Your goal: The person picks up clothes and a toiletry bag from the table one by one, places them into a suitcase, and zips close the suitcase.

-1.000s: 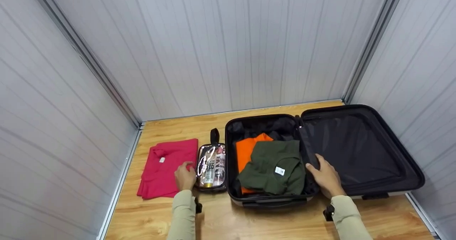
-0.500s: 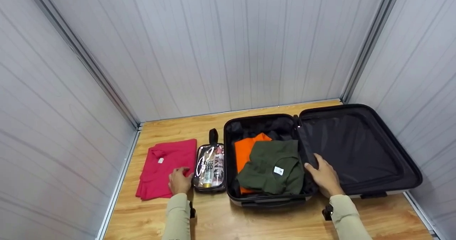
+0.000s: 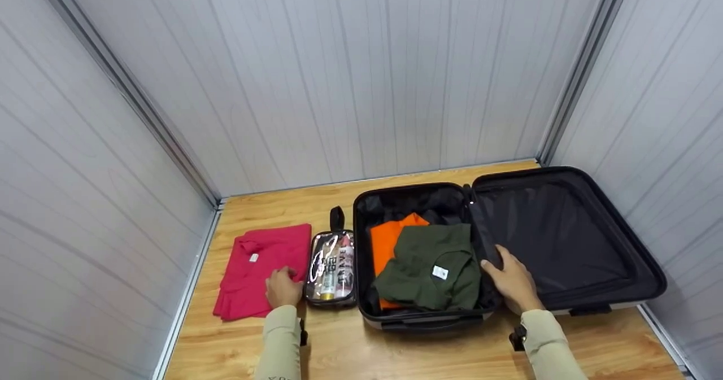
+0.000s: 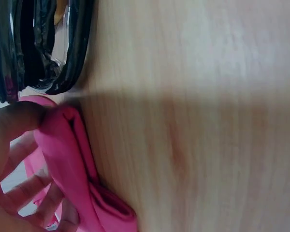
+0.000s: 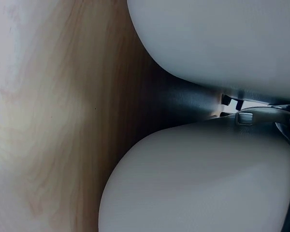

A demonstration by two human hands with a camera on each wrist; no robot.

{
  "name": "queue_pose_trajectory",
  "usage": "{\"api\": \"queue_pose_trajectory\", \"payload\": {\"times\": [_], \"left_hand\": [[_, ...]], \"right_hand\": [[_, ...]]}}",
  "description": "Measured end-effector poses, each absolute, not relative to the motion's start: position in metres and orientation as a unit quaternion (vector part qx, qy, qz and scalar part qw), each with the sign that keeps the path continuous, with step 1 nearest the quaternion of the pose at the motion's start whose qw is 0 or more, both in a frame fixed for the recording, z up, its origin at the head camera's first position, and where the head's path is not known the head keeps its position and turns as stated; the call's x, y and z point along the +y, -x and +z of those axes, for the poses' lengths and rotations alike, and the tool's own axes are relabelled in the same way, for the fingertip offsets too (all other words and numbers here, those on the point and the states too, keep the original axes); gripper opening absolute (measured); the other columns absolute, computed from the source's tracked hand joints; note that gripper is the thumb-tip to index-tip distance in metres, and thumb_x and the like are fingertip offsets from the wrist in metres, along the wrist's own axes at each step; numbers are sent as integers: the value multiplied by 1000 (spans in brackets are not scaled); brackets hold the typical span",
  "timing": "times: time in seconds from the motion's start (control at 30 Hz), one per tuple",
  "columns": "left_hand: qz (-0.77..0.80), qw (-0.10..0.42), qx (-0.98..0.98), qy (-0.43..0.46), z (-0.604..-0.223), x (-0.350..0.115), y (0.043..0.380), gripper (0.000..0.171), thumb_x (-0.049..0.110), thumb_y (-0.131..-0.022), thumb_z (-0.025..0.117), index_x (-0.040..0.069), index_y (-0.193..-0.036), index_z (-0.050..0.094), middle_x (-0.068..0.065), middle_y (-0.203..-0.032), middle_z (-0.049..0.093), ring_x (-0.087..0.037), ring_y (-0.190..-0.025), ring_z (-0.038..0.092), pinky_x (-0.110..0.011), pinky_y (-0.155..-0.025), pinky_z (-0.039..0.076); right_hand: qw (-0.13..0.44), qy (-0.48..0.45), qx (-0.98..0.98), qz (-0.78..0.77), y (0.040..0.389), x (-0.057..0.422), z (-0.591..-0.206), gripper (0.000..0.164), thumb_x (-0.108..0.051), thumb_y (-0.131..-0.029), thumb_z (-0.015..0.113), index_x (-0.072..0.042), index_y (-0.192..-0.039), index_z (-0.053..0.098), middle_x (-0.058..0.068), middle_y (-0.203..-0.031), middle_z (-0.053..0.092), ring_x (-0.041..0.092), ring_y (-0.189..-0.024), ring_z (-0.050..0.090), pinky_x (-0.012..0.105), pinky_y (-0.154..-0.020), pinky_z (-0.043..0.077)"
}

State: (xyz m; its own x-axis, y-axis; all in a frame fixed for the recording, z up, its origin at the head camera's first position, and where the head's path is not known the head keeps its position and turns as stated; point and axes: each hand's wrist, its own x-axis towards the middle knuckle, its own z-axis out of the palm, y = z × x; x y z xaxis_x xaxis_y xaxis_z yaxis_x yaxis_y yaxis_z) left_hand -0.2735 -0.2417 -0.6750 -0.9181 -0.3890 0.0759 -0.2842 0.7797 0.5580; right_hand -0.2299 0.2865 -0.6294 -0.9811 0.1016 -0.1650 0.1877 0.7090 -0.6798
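Observation:
My left hand [image 3: 284,288] is over the lower right part of a folded pink shirt [image 3: 260,256], fingers bent and spread. In the left wrist view the thumb [image 4: 19,118] touches the corner of the pink shirt's folded edge [image 4: 67,164], fingertips on its upper side. A clear toiletry bag [image 3: 330,267] with black trim lies just right of this hand. My right hand [image 3: 514,278] grips the hinge-side rim of the open suitcase [image 3: 423,323], between its two halves. A folded dark green shirt [image 3: 429,267] overlaps an orange garment [image 3: 384,244] inside.
The suitcase lid [image 3: 565,239] lies flat open by the right wall [image 3: 666,114]. Grey panel walls enclose the wooden floor [image 3: 339,352] at the back and sides. In the right wrist view, two pale suitcase shells [image 5: 198,183] meet at a metal hinge [image 5: 263,116].
My left hand has moved left from beside the toiletry bag onto the pink shirt. My right hand stays on the suitcase rim. The view has shifted slightly.

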Motion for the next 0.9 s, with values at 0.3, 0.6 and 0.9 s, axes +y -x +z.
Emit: {"api": "queue_pose_trajectory", "payload": {"times": [0.3,0.6,0.9], "left_hand": [[-255,49,-948,-183,-668,-245,273,11,8,-80,70,7,-85,60,-19,-104,62,-45,-111,54,-65,-89,46],[-198,17,-970,-139,-664,-241,273,11,8,-86,63,12,-92,71,-29,-119,54,-54,-114,51,-69,-83,49],[-153,14,-983,-101,-665,-239,276,18,13,-87,66,9,-103,73,-30,-114,55,-55,-107,53,-67,-75,52]], "right_hand": [[54,-82,925,-367,230,286,-630,78,-50,-104,51,-6,-162,23,31,-161,31,55,-143,36,68,-114,31],[55,-79,925,-367,230,285,-629,78,-49,-104,50,-5,-162,22,31,-162,30,54,-144,34,67,-115,30],[59,-85,924,-368,230,286,-630,78,-49,-105,50,-7,-163,21,30,-162,29,55,-143,35,68,-113,31]]}}
